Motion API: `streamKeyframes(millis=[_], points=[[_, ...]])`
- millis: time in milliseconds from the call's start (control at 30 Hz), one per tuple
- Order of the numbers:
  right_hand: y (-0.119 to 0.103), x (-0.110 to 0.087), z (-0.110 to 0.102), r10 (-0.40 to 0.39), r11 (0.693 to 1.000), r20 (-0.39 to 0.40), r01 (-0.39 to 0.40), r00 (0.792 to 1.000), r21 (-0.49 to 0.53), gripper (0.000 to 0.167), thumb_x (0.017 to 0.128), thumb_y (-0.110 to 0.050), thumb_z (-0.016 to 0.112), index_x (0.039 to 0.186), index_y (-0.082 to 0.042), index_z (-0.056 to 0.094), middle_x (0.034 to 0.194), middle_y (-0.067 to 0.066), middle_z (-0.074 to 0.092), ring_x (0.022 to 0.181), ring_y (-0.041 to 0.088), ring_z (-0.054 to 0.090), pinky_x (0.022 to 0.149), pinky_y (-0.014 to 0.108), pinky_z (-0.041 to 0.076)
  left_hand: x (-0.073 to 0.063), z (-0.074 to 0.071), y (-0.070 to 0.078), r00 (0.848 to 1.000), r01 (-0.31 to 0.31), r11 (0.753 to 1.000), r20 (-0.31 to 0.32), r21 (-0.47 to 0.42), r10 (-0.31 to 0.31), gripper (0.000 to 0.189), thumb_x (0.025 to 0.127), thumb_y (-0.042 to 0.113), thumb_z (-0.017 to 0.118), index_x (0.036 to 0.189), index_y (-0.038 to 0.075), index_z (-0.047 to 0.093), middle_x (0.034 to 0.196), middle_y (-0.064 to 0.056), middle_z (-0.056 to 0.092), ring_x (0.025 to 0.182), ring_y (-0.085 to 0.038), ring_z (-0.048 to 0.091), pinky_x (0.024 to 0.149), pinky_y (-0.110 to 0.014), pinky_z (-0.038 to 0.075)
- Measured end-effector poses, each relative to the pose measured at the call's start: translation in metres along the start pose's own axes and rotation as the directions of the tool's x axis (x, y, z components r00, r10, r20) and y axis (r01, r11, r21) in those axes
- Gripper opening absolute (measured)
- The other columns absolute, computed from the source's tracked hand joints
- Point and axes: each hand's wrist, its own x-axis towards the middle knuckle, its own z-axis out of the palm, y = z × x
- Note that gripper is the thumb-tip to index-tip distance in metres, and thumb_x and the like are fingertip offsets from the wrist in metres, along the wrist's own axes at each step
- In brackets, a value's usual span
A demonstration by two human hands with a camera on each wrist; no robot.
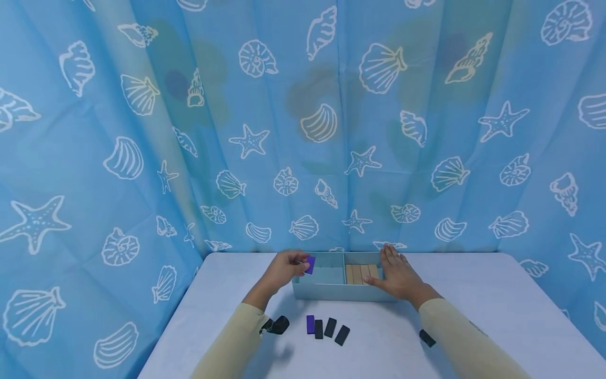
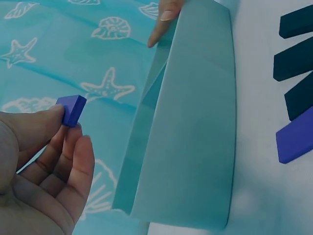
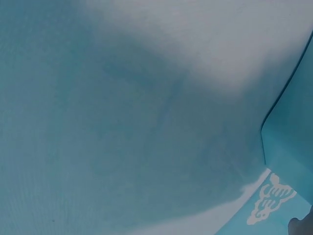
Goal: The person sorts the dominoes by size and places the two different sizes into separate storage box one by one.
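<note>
Pinched by the left hand (image 1: 288, 268), a purple block (image 1: 310, 265) is likely being packed — next, lower it into the box (image 1: 345, 292) — with the right hand (image 1: 399, 273) straight-fingered.

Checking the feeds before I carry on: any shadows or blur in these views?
Head view: soft shadows on the table beside the left sleeve; left wrist: teal cast, held purple block reasonably sharp; right wrist: broad, blurry shadow dimming much of the frame.

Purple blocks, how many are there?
2: one purple block is pinched in the left grip; the other purple block lies on the table, just left of three black blocks. More might hide behind the box's front wall.
</note>
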Motion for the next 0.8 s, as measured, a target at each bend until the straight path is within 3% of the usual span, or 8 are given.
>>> streamKeyframes(millis=[267, 533, 800], points=[[0.003, 0.000, 0.001, -0.004, 1.000, 0.005, 0.004, 1.000, 0.007, 0.110, 0.088, -0.074, 0.044, 0.149, 0.012, 0.012, 0.157, 0.029, 0.004, 0.144, 0.044, 0.001, 0.113, 0.059, 0.006, 0.011, 0.007, 0.001, 0.999, 0.034, 0.998, 0.013, -0.043, -0.034, 0.031, 0.096, 0.019, 0.064, 0.125, 0.011, 0.064, 0.102, -0.003, 0.064, 0.091, -0.019, 0.064, 0.080, -0.032, 0.056], [0.003, 0.003, 0.001, 0.014, 1.000, 0.010, -0.014, 1.000, 0.014, 0.112, 0.086, -0.076, 0.043, 0.149, 0.012, 0.012, 0.157, 0.029, 0.005, 0.144, 0.045, 0.003, 0.113, 0.060, 0.005, 0.025, 0.018, 0.000, 0.998, 0.048, 0.994, 0.052, -0.102, -0.043, 0.034, 0.097, 0.014, 0.062, 0.129, 0.004, 0.060, 0.105, -0.006, 0.063, 0.092, -0.020, 0.064, 0.079, -0.033, 0.056], [0.004, 0.004, 0.003, 0.019, 1.000, 0.004, -0.020, 1.000, 0.013, 0.112, 0.087, -0.075, 0.044, 0.150, 0.012, 0.012, 0.157, 0.029, 0.004, 0.144, 0.044, 0.002, 0.113, 0.060, 0.005, 0.038, 0.030, 0.002, 0.988, 0.133, 0.978, 0.096, -0.161, -0.118, 0.032, 0.098, 0.016, 0.060, 0.126, 0.002, 0.060, 0.108, -0.007, 0.065, 0.104, -0.029, 0.064, 0.082, -0.033, 0.056]])
